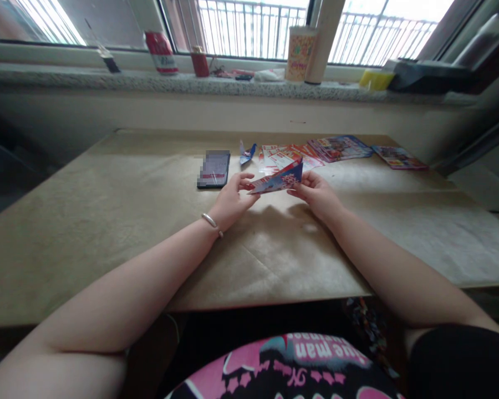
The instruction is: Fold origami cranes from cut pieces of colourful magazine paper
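Note:
Between my two hands, just above the table, is a folded sheet of printed paper [276, 180], blue and red, tapering to a point on the left. My left hand [238, 194] pinches its left end between thumb and fingers. At the right end, the fingers and thumb of my right hand [316, 193] are closed on the paper's edge. Beyond the left hand stands a small folded blue paper figure [247, 153]. A phone or tablet [214, 169] with a dark frame lies left of it, its screen partly blurred.
Red and white printed sheets [274, 157] lie behind my hands. Colourful leaflets [341, 148] and another stack [399, 157] are farther right. On the stone windowsill [128, 81] stand a red can [161, 54], a patterned cup [300, 54] and a yellow item [375, 80].

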`<act>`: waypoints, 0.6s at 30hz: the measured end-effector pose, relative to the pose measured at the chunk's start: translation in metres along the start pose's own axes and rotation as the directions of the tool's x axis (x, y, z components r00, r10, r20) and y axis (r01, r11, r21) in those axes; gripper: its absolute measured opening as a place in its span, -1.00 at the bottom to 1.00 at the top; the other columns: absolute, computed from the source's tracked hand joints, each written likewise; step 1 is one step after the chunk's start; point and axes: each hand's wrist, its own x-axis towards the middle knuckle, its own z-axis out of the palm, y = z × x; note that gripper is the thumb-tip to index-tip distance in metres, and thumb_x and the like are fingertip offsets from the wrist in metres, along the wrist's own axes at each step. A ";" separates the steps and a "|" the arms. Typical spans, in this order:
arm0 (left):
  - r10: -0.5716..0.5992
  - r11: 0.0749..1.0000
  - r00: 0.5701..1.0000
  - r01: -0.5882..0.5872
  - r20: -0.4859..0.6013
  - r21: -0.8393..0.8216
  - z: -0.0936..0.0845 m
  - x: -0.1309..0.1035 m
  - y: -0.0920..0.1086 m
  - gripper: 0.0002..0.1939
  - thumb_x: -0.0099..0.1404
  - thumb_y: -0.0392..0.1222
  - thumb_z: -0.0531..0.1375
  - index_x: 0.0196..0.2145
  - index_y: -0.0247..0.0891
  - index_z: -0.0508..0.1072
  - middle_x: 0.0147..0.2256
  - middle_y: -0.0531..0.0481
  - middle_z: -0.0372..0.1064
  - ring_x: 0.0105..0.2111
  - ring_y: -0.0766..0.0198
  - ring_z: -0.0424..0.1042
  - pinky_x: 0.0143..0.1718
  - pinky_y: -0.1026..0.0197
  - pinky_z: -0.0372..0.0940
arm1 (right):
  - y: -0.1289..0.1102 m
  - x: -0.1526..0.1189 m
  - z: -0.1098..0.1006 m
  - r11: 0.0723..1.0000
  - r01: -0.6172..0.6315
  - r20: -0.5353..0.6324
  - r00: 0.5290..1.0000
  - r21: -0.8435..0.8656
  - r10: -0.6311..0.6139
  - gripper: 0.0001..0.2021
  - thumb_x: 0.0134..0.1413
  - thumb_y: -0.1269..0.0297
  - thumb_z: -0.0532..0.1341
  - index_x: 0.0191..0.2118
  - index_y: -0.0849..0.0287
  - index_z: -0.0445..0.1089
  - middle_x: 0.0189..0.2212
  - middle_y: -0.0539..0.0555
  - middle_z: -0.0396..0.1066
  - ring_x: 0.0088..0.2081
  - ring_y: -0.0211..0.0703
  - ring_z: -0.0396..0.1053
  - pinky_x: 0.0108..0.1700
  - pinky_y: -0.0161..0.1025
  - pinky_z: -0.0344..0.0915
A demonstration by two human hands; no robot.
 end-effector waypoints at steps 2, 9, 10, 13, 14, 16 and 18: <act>0.020 1.000 1.000 -0.020 -0.011 -0.021 0.000 0.001 -0.001 -0.62 0.15 -0.17 0.26 -0.08 -0.25 0.35 -0.19 -0.05 0.42 -0.13 0.19 0.43 0.02 0.00 0.31 | 0.003 0.001 -0.003 0.995 -0.023 -0.001 1.000 -0.097 0.023 -0.60 -0.24 0.06 0.43 -0.30 0.09 0.31 -0.34 -0.01 0.50 -0.26 -0.17 0.46 -0.13 -0.11 0.46; 0.005 0.995 1.000 -0.007 -0.014 -0.104 0.003 0.003 -0.004 -0.83 0.21 -0.20 0.18 -0.23 -0.27 0.36 -0.25 -0.04 0.39 -0.27 0.26 0.43 -0.19 0.16 0.37 | 0.006 0.000 -0.001 0.886 0.102 -0.008 0.993 -0.453 -0.118 -0.63 -0.15 0.16 0.35 -0.17 0.13 0.39 -0.26 0.09 0.50 -0.23 -0.07 0.44 -0.17 -0.07 0.44; -0.008 0.995 1.000 0.006 -0.020 -0.104 0.003 0.003 -0.003 -0.85 0.21 -0.21 0.18 -0.24 -0.27 0.35 -0.30 -0.02 0.38 -0.31 0.28 0.43 -0.22 0.19 0.36 | 0.005 -0.001 0.000 0.874 0.140 -0.010 0.986 -0.465 -0.164 -0.60 -0.13 0.16 0.34 -0.11 0.12 0.37 -0.22 0.09 0.48 -0.22 -0.08 0.43 -0.18 -0.08 0.44; -0.019 0.992 1.000 0.017 -0.013 -0.124 0.002 0.001 0.002 -0.84 0.20 -0.25 0.18 -0.24 -0.27 0.34 -0.38 0.04 0.36 -0.40 0.33 0.40 -0.32 0.26 0.35 | 0.003 -0.002 0.002 0.880 0.192 -0.017 0.975 -0.435 -0.222 -0.53 -0.09 0.12 0.32 -0.01 0.06 0.30 -0.14 0.08 0.44 -0.19 -0.11 0.42 -0.20 -0.13 0.45; -0.003 0.989 1.000 0.004 0.004 -0.146 0.002 0.001 0.003 -0.82 0.19 -0.25 0.18 -0.21 -0.27 0.34 -0.37 0.04 0.36 -0.39 0.32 0.40 -0.33 0.27 0.35 | 0.003 -0.002 0.003 0.896 0.183 -0.014 0.978 -0.404 -0.207 -0.52 -0.07 0.08 0.31 0.01 0.05 0.28 -0.14 0.07 0.43 -0.19 -0.12 0.41 -0.20 -0.13 0.46; 0.072 0.983 0.996 -0.063 0.048 -0.173 0.002 -0.002 0.006 -0.73 0.19 -0.25 0.19 -0.13 -0.26 0.35 -0.26 -0.01 0.38 -0.29 0.29 0.43 -0.26 0.25 0.38 | 0.003 -0.002 0.004 0.939 0.139 -0.002 0.989 -0.315 -0.147 -0.50 -0.03 0.00 0.28 0.03 0.03 0.26 -0.17 0.05 0.42 -0.20 -0.12 0.41 -0.19 -0.11 0.47; 0.185 0.976 0.978 -0.171 0.098 -0.138 0.000 -0.004 0.009 -0.65 0.18 -0.23 0.21 -0.05 -0.24 0.37 -0.11 -0.07 0.34 -0.13 0.23 0.41 -0.13 0.20 0.39 | 0.003 -0.002 0.006 0.975 0.080 0.004 0.997 -0.206 -0.081 -0.48 -0.01 -0.05 0.25 0.06 0.01 0.23 -0.17 0.03 0.41 -0.19 -0.12 0.42 -0.16 -0.09 0.48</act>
